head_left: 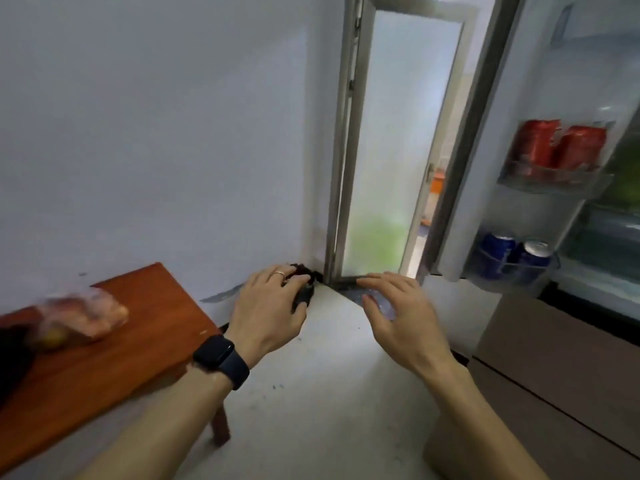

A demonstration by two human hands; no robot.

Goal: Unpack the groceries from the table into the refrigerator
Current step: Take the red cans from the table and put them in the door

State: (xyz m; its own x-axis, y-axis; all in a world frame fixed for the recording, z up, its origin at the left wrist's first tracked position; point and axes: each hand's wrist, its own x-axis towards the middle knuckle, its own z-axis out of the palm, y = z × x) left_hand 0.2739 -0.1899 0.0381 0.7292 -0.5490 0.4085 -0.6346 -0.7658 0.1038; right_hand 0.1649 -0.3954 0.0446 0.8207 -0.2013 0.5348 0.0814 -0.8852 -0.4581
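A reddish wooden table (145, 341) stands at the lower left. On it lies a blurred clear bag of groceries (83, 317) with pinkish and yellow items inside. The refrigerator (595, 237) is open at the right. Its door shelves hold two red cans (557, 147) above and two blue cans (516, 258) below. My left hand (270, 313), with a ring and a black watch on the wrist, hovers over the floor between table and fridge, fingers apart, holding nothing. My right hand (398, 320) hovers beside it, also open and empty.
A white wall fills the left. A frosted glass door (391, 150) stands ajar in the corner, with a dark object (304, 282) on the floor at its foot. Brown fridge drawers (554, 375) are at lower right. The floor (311, 393) is light grey.
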